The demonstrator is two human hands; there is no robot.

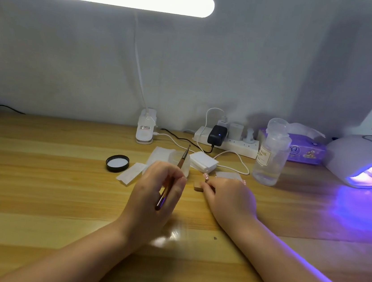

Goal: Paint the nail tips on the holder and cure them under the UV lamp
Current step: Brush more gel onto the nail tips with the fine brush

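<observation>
On the left of the working area a black jar lid (pixel 117 163) lies on the tabletop (pixel 36 169) with scraps of white wipe (pixel 130 174) beside it, which suggests the gel is open and painting is under way rather than finished. The left hand (pixel 160 191) has its fingers (pixel 178 182) clamped round a brown-handled brush (pixel 171 182), the bristle end pointing up and away toward the far side, not touching anything. Just right of it sits the small wooden holder (pixel 198 186), with pale nail tips (pixel 206 177) showing above it; the right hand (pixel 230 194) lies against it, its fingers curled round the holder's right part to steady it. Whether the tips already carry a coat is too small to tell. Behind the hands are a stack of white pads (pixel 203 162), a power strip (pixel 227 142) with trailing cables, and a clear pump bottle (pixel 271 156). At the far right the UV lamp (pixel 365 160) glows violet, and something dim lies inside its mouth. Curing of the held piece seems still to come; the bottle and the loose cable lie close to the path from holder to lamp.
</observation>
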